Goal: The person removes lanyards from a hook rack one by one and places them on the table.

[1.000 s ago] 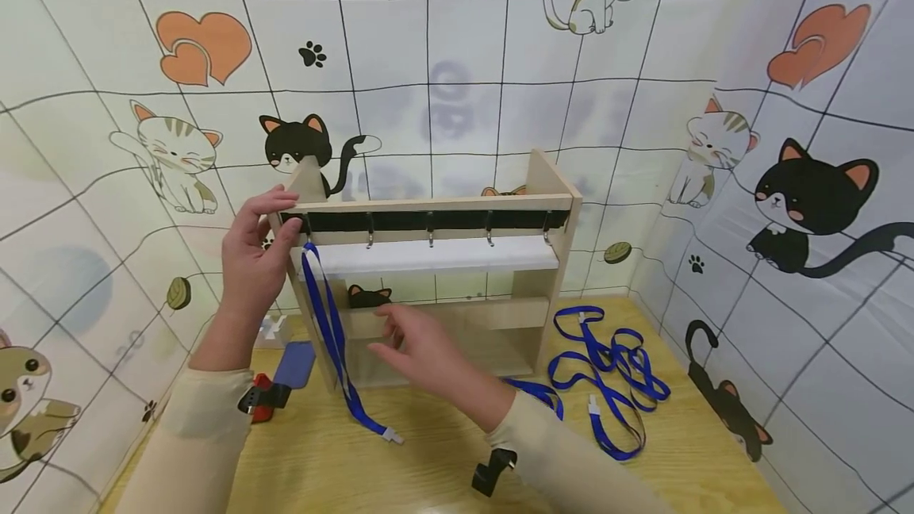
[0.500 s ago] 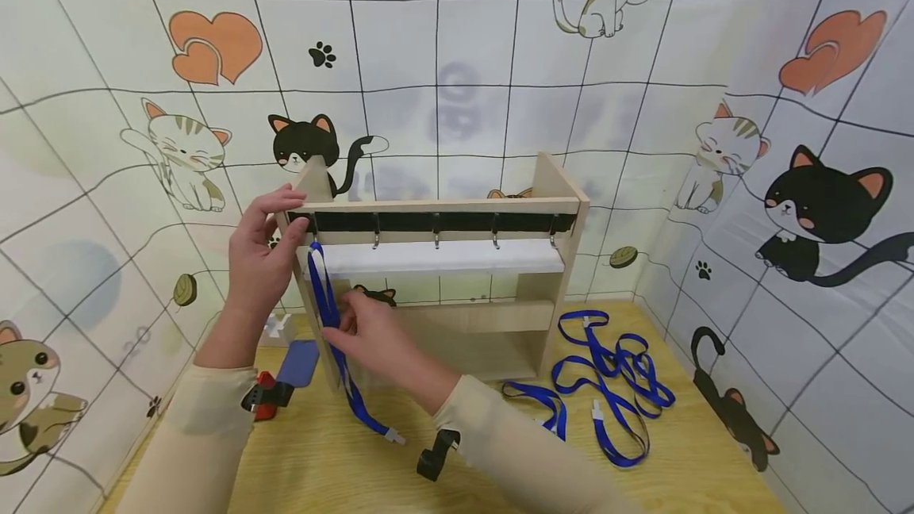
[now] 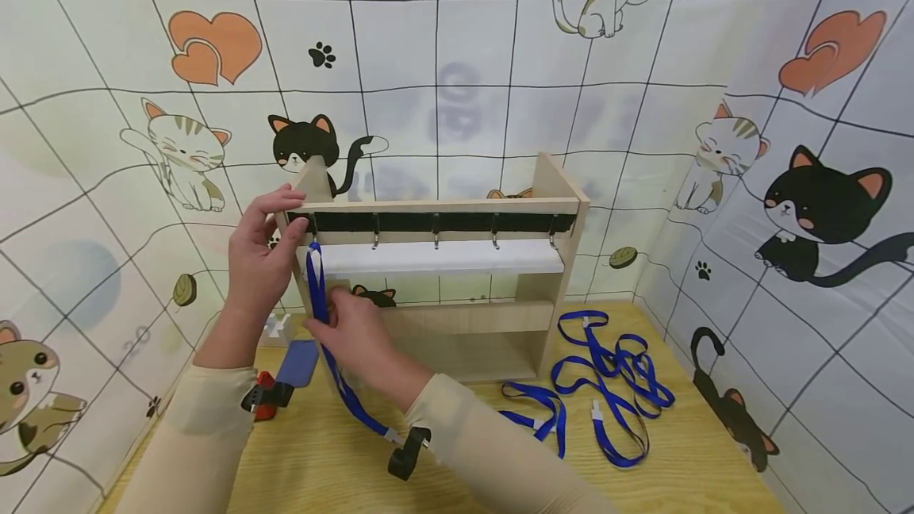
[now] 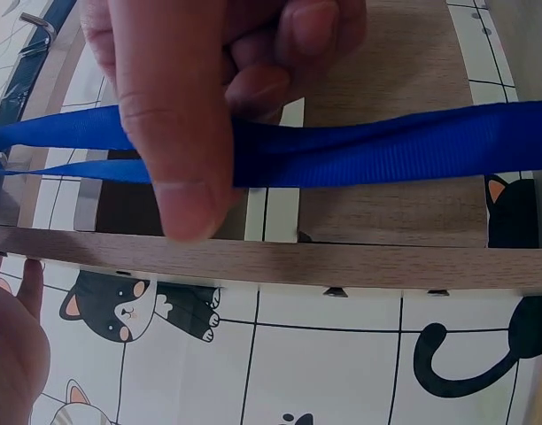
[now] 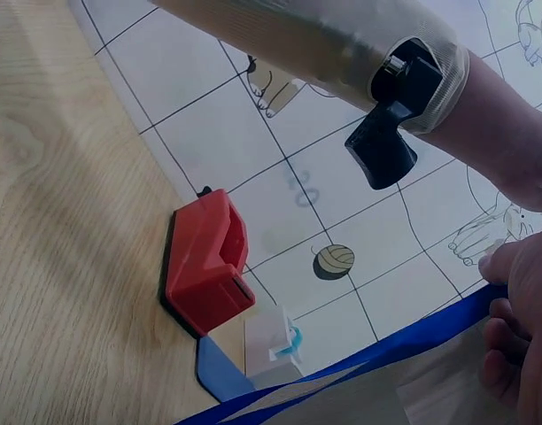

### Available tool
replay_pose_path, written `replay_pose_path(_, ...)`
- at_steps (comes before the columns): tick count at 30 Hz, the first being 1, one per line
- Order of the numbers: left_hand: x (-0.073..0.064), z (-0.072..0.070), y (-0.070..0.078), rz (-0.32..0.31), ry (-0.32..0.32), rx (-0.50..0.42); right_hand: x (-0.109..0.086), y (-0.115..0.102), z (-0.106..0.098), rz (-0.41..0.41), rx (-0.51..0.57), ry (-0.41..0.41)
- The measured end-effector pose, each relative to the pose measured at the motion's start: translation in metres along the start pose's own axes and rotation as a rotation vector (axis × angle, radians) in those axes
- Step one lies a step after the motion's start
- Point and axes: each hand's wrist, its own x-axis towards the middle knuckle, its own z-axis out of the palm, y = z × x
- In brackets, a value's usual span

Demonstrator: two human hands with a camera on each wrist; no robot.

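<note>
A small wooden rack (image 3: 464, 318) stands on the table, with a black strip (image 3: 407, 221) of several metal hooks along its upper front. From the leftmost hook hangs a blue lanyard (image 3: 316, 276), its pale buckle end low near the tabletop. My left hand (image 3: 263, 256) grips the rack's upper left corner, thumb in front by that hook. With thumb and fingers, my right hand (image 3: 360, 335) pinches the lanyard partway down. In the left wrist view, the right thumb (image 4: 178, 133) crosses the blue strap (image 4: 386, 150), with curled fingers behind.
More blue lanyards (image 3: 607, 371) lie loosely looped on the table to the right. Left of the rack are a red tape dispenser (image 5: 205, 261), a blue flat piece (image 3: 297, 363) and a small white object (image 3: 277, 329). Cat-print sheeting (image 3: 457, 117) surrounds the table.
My right hand has moved left from in front of the rack's lower board to the hanging lanyard and taken hold of it. My left hand has stayed on the rack's corner.
</note>
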Motion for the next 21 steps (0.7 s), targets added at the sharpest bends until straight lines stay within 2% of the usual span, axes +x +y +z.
replay_pose_path(7,0.000,0.000,-0.001,-0.001,0.000,0.004,-0.002,0.003,-0.001,-0.012,0.075,-0.028)
replay_pose_path(13,0.001,-0.001,0.001,-0.001,-0.002,0.017,-0.005,0.009,-0.001,-0.003,0.188,-0.073)
replay_pose_path(17,0.001,-0.001,0.001,-0.005,-0.001,0.016,-0.005,0.007,-0.006,-0.033,0.279,-0.089)
replay_pose_path(21,0.000,0.000,0.001,-0.005,-0.001,0.012,-0.004,0.002,-0.012,-0.105,0.304,-0.070)
